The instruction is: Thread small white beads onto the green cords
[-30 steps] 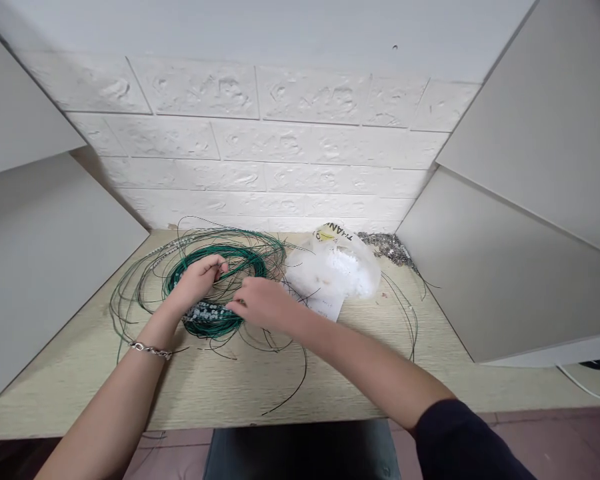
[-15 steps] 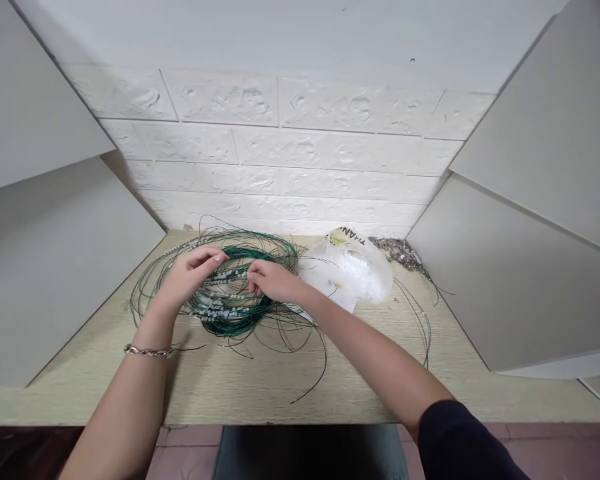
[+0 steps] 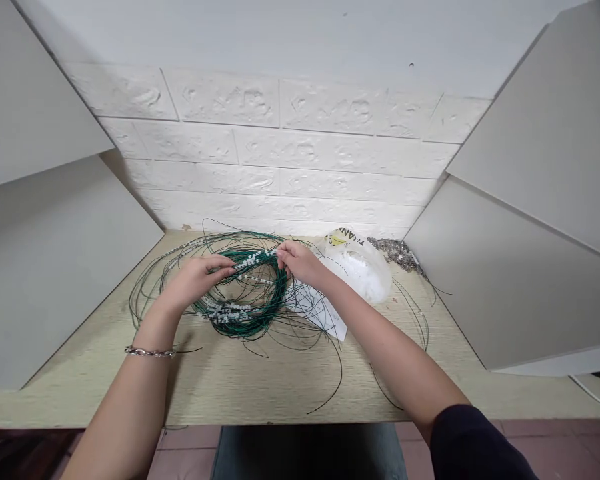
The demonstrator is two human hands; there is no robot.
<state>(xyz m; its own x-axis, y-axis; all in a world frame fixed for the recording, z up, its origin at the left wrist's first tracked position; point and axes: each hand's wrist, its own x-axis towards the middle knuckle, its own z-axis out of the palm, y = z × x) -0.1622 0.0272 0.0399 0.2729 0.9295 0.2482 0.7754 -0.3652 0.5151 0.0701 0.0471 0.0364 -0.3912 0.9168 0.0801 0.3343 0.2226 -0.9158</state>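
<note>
Coil: one, green and dark strands wound in a loose ring, lying on the table [image 3: 240, 387] left of the bag; I count it as the main item [image 3: 277, 303].
Beads, upper: a cluster of small white pieces [image 3: 253, 259] along the far side of the coil, between my two hands.
Beads, lower: a second white cluster [image 3: 230, 311] on the near side of the coil.
Left hand: mine, at the coil's upper left [image 3: 194, 277]; thumb and fingers brought together, pinching strands at the left end of the upper beads.
Right hand: mine, at the coil's upper right [image 3: 300, 261]; fingertips closed on the strands at the right end of the upper beads.
Bracelet: one, silver-coloured chain, on my left wrist [image 3: 150, 352].
Sleeve: one, dark, on my right arm [image 3: 473, 440].
Loose strands: several, thin, fanned around the coil; one long end curves toward the table's near edge [image 3: 341, 373].
Bag: one, translucent plastic with dark printed letters, white contents, behind my right forearm [image 3: 375, 277].
Paper: one sheet, white, partly under strands, just right of the coil [image 3: 336, 325].
Pile: small grey and dark bits, right of the bag, near the wall; I cannot tell what they are [image 3: 397, 253].
Wall: white, brick-patterned, behind the table [image 3: 300, 147].
Panels: pale grey, at both sides [image 3: 520, 280].
</note>
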